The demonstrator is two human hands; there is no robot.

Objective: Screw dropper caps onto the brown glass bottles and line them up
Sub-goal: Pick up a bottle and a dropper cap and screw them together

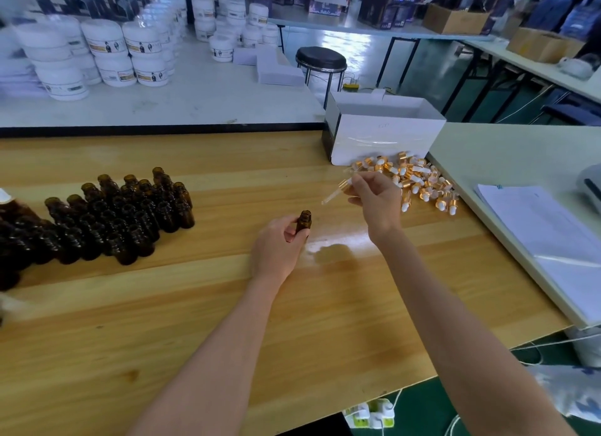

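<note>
**Capping station, head view.** The left hand [279, 250], fingers curled, grips one open brown bottle [304, 221] upright near the centre of the wooden table [195, 305]. Whether the bottle's base rests on the table cannot be told. The right hand [377, 201], at 2 o'clock from the bottle, pinches a dropper cap [343, 185] by its upper end. The cap's glass tube slants down toward 8 o'clock, with its tip near the bottle mouth but apart from it. The spare caps [419, 181] lie in a loose heap at 2 o'clock, in front of a white box [383, 133]. Uncapped bottles [123, 214] stand packed together at 9 o'clock. No capped bottle is seen in a row, so the task appears to be at an early stage.

**Risks, as judged.**
- The thin glass tube may strike the bottle rim and chip or snap if it enters at this slant rather than straight down the neck.
- A cap started askew could cross-thread and sit crooked.
- The right hand works just beside the heap, so a careless sweep might scatter caps.
- The crowded bottles could topple one another if bumped.
</note>
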